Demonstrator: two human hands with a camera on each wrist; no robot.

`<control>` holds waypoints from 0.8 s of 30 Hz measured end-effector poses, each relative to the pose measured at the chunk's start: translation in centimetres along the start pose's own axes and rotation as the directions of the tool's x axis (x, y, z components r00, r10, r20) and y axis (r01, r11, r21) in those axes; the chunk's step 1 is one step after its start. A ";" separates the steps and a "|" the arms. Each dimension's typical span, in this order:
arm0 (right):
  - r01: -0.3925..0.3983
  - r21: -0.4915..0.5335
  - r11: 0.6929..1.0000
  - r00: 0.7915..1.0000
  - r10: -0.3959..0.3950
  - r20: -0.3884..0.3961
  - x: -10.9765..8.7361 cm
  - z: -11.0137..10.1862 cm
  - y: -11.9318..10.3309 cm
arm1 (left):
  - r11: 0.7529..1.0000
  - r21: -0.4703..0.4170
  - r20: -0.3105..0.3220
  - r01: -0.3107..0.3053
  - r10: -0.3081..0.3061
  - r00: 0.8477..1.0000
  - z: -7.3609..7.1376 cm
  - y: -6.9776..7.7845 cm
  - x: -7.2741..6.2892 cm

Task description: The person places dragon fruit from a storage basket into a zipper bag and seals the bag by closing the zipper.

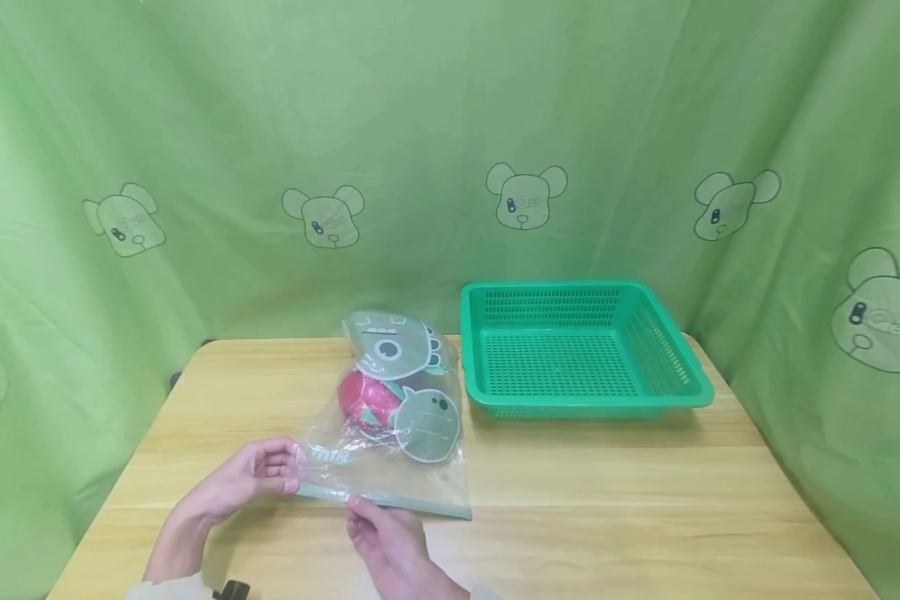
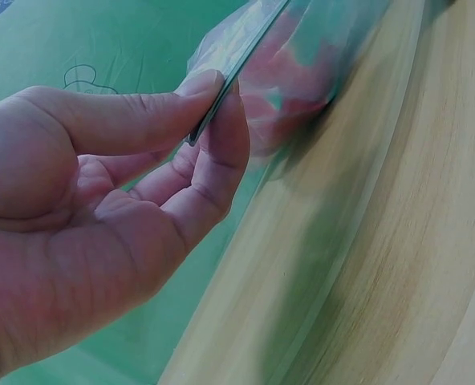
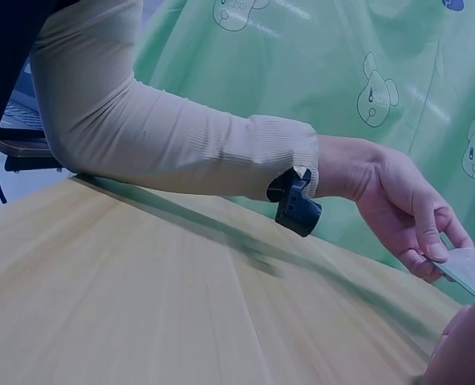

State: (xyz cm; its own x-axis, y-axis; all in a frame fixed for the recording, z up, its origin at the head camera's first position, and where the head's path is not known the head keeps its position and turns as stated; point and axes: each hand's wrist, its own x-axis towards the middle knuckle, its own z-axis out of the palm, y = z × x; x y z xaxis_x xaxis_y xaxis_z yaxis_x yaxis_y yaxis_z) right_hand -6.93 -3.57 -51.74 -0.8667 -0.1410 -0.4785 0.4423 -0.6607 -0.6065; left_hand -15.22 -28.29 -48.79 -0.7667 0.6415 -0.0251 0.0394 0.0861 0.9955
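Note:
A clear zip bag (image 1: 427, 487) with cartoon prints lies on the table, its zip edge toward me. Through the plastic shows a red round thing with green patches (image 1: 363, 398); its kind is unclear. My left hand (image 1: 251, 475) pinches the left corner of the zip edge between thumb and forefinger, as the left wrist view shows, the hand (image 2: 125, 168) lifted off the wood. Farther right along the same edge, my right hand (image 1: 393, 542) has its thumb on top of the strip, fingers curled beneath. In the right wrist view only a blurred part of the right hand (image 3: 466, 345) appears.
A green plastic basket (image 1: 588, 408) with perforated walls stands at the back right of the wooden table (image 1: 615, 517), close beside the bag. Green curtains (image 1: 435, 100) with bear-head prints hang around the back and sides. A black wrist camera (image 3: 298, 212) sits under the left cuff.

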 end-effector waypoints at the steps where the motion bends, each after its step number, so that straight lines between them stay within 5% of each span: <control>1: 0.003 0.000 1.000 1.000 -0.003 0.001 0.0 -0.1 -0.1 | 1.000 -0.001 0.000 -0.001 0.001 1.000 0.0 0.0 0.0; 24: 0.018 -0.020 1.000 1.000 -0.017 0.012 -0.4 -2.5 -2.1 | 0.999 -0.010 -0.025 0.031 -0.031 0.999 0.0 0.0 0.0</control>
State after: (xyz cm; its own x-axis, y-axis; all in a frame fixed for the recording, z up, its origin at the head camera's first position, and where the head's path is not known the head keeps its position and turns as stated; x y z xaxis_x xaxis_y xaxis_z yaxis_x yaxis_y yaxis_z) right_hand -6.90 -0.25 -51.85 -0.8769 -0.1383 -0.4603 0.4316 -0.6480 -0.6275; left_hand -15.19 -28.30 -48.81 -0.7834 0.6191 -0.0542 0.0088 0.0982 0.9951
